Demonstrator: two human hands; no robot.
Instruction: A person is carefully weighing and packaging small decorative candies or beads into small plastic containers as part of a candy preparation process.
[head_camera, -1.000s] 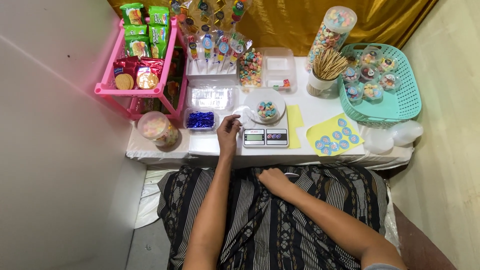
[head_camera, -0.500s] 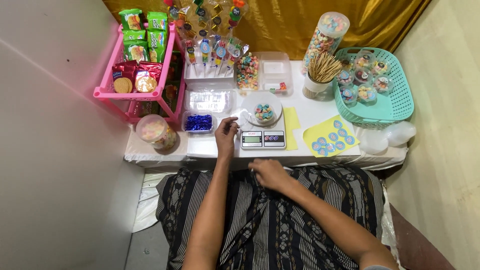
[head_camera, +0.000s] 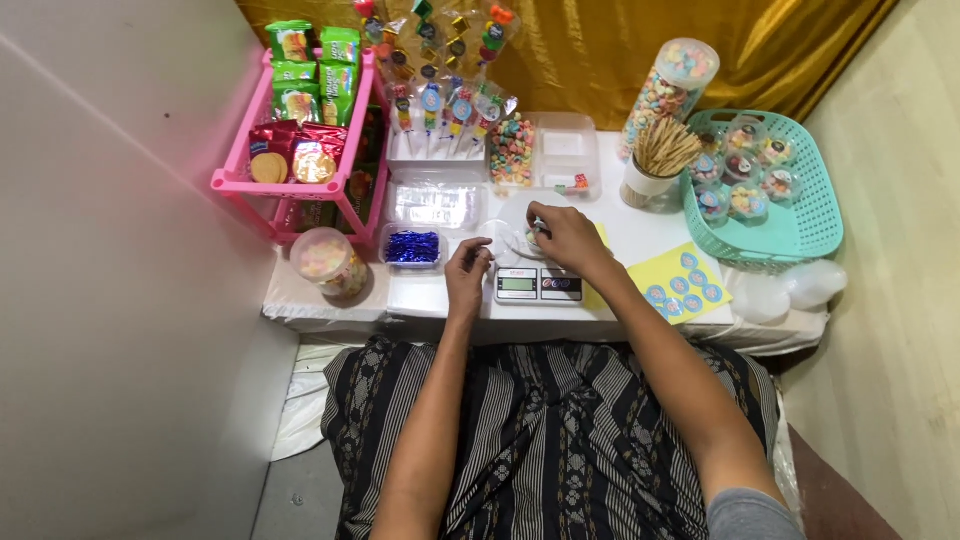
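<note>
A small white digital scale (head_camera: 540, 285) stands at the front of the white table (head_camera: 640, 225). On it sits a clear round dish (head_camera: 516, 241) of coloured candy, mostly covered by my right hand (head_camera: 567, 237), whose fingers close over its rim. My left hand (head_camera: 468, 275) rests with curled fingers on the table at the scale's left edge, beside a flat clear tray (head_camera: 420, 295). A bit of clear plastic (head_camera: 494, 233) shows just above its fingertips; I cannot tell whether the hand holds it.
A pink rack (head_camera: 290, 180) of snack packets stands at left, a candy jar (head_camera: 325, 262) and a tray of blue ties (head_camera: 412, 247) beside it. At right are a teal basket (head_camera: 800, 235) of filled cups, a stick holder (head_camera: 655, 165), a tall cereal jar (head_camera: 668, 90) and a yellow sticker sheet (head_camera: 685, 285).
My right hand has risen from my lap and now covers the dish on the scale. My left hand has slid back from the dish to the scale's left edge.
</note>
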